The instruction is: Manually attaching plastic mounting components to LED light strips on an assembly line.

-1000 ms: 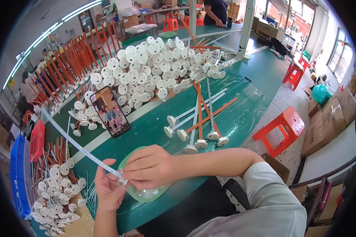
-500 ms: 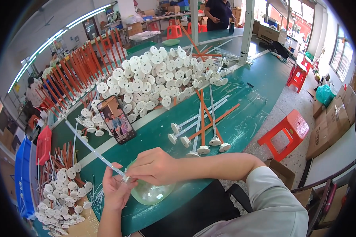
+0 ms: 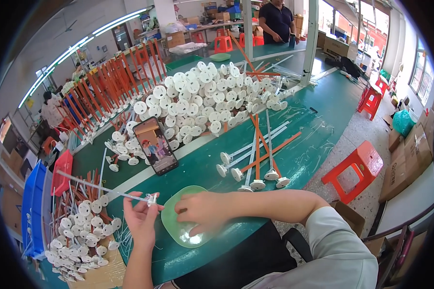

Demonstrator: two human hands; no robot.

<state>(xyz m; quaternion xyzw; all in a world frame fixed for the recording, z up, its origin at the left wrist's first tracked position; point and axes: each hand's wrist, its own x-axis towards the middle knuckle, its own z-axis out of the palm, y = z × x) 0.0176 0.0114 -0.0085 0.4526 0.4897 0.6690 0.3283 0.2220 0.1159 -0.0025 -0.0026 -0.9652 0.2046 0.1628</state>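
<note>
My left hand [image 3: 142,219] is closed on a long pale LED strip [image 3: 101,188], near the small white-and-clear fitting [image 3: 152,199] at its end. The strip slants up and away to the left. My right hand [image 3: 197,212] reaches into a light green bowl [image 3: 171,229], slightly blurred, its thumb apart from its bent fingers. Small shiny clear pieces [image 3: 193,239] lie in the bowl below it. Beyond my hands a phone [image 3: 155,146] leans against a large heap of round white discs [image 3: 197,96].
Several strips with white round bases [image 3: 257,185] lie crossed on the green table [image 3: 304,159]. At the left are a second disc pile [image 3: 84,236], a blue bin [image 3: 33,212] and a red tray [image 3: 61,173]. A red stool [image 3: 357,171] stands right; a person [image 3: 277,24] stands at the back.
My right hand has left the strip's end and moved down into the bowl. The strip in my left hand has tilted flatter. The view has shifted slightly.
</note>
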